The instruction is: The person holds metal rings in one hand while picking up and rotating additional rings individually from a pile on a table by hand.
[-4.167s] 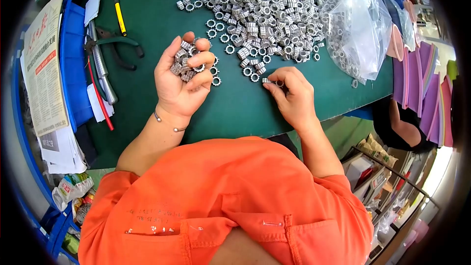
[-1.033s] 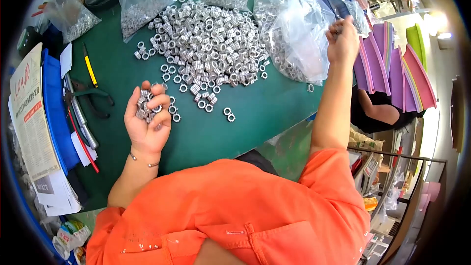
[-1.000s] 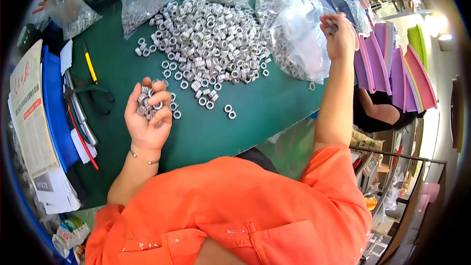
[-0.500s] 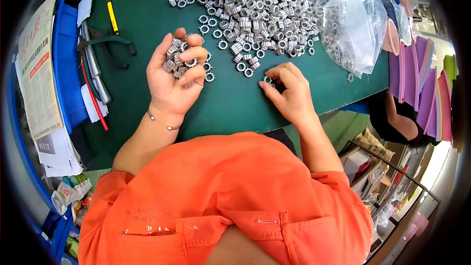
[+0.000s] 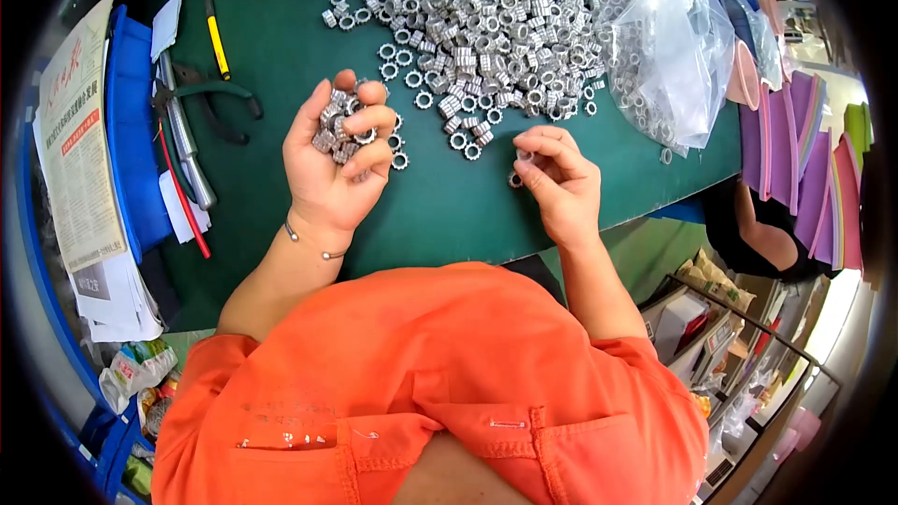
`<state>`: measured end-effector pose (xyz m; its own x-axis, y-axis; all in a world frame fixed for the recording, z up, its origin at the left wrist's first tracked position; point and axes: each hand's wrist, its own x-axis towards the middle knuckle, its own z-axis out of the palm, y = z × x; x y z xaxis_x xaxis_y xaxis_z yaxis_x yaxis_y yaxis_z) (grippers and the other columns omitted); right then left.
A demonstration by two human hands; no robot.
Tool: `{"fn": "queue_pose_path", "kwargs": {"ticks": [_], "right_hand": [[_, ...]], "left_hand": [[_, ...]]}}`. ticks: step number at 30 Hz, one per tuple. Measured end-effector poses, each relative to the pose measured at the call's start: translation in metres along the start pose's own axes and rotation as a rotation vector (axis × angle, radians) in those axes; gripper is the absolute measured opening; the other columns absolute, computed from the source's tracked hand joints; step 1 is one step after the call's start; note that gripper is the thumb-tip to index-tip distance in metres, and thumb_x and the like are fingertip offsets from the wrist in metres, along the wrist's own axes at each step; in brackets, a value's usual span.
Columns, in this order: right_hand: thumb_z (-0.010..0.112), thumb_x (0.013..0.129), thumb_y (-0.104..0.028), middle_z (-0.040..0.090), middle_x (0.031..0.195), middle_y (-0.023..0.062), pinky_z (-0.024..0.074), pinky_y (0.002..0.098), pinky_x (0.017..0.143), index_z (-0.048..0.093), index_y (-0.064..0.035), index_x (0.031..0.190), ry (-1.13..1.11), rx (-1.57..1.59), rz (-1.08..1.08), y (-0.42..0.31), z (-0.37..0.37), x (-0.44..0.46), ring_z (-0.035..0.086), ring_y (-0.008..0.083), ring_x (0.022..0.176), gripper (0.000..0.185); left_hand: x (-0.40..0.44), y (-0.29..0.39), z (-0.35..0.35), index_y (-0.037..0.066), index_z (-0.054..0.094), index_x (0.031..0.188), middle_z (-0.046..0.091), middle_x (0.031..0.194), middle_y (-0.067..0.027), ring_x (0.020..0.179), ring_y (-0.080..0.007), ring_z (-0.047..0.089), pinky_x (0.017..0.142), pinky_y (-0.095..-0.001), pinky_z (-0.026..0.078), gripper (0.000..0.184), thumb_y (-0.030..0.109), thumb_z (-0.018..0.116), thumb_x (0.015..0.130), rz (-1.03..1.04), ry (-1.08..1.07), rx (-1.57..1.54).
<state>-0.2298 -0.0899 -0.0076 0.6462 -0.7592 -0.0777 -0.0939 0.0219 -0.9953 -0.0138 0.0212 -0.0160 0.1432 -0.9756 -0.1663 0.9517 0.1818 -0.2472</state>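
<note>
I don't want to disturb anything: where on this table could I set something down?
Bare: between left grip and right grip, short of the ring pile; also between left grip and pliers. Crowded: the far side, with that pile and the clear bags.

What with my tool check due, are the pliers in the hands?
No, the pliers lie on the table, apart from both hands.

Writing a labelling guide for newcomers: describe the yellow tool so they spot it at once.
On the green table, look left of the metal ring heap, toward the blue tray. Just beyond the pliers lies a slim tool, dark tip at its far end. Its bright yellow body sets it apart from the pliers and the thin red rod nearby.
</note>
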Motion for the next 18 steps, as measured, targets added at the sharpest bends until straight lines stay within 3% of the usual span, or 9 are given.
{"fn": "queue_pose_path", "kwargs": {"ticks": [2, 5, 12, 14, 18], "right_hand": [[0.059, 0.072, 0.015, 0.053, 0.100, 0.0066, 0.0448, 0.0221, 0.077, 0.052, 0.0017, 0.107, 0.083, 0.255, 0.051, 0.0039, 0.0029, 0.0000, 0.053, 0.0113, 0.087, 0.038], [0.057, 0.073, 0.016, 0.054, 0.100, 0.0083, 0.0446, 0.0232, 0.080, 0.045, -0.0003, 0.114, 0.068, 0.358, 0.009, 0.0048, 0.0019, 0.0022, 0.053, 0.0127, 0.091, 0.046], [0.058, 0.071, 0.017, 0.055, 0.100, 0.0088, 0.0461, 0.0251, 0.079, 0.046, -0.0011, 0.112, 0.059, 0.525, 0.080, 0.0042, -0.0025, -0.0004, 0.053, 0.0131, 0.092, 0.047], [0.060, 0.072, 0.014, 0.057, 0.100, 0.0101, 0.0478, 0.0266, 0.077, 0.050, -0.0008, 0.110, 0.072, 0.645, 0.201, 0.0065, -0.0060, -0.0026, 0.055, 0.0141, 0.088, 0.042], [0.062, 0.074, 0.009, 0.059, 0.099, 0.0117, 0.0490, 0.0263, 0.076, 0.053, -0.0002, 0.107, 0.045, 0.754, 0.213, 0.0105, -0.0067, -0.0052, 0.058, 0.0154, 0.084, 0.036]], "left_hand": [[0.0006, 0.0011, -0.0001, 0.007, 0.057, 0.095, 0.049, 0.091, -0.0079, 0.070, -0.0120, 0.047, 0.039, -0.0210, 0.033, 0.019, 0.022, 0.048, 0.089, 0.001, 0.024, 0.009], [0.0001, 0.0009, -0.0008, 0.004, 0.056, 0.097, 0.047, 0.091, -0.0068, 0.071, -0.0112, 0.047, 0.040, -0.0214, 0.032, 0.019, 0.019, 0.048, 0.089, 0.009, 0.004, 0.008], [0.0004, 0.0005, 0.0004, 0.004, 0.056, 0.097, 0.046, 0.091, -0.0063, 0.072, -0.0114, 0.048, 0.040, -0.0219, 0.032, 0.019, 0.019, 0.048, 0.090, -0.005, 0.005, -0.003], [0.0002, 0.0002, 0.0002, 0.004, 0.056, 0.097, 0.046, 0.091, -0.0063, 0.072, -0.0114, 0.048, 0.040, -0.0219, 0.032, 0.019, 0.019, 0.047, 0.090, -0.009, 0.006, -0.004], [0.0005, 0.0006, 0.0000, 0.003, 0.056, 0.096, 0.046, 0.091, -0.0063, 0.072, -0.0113, 0.048, 0.041, -0.0219, 0.032, 0.019, 0.019, 0.047, 0.090, -0.013, 0.003, -0.004]]}}
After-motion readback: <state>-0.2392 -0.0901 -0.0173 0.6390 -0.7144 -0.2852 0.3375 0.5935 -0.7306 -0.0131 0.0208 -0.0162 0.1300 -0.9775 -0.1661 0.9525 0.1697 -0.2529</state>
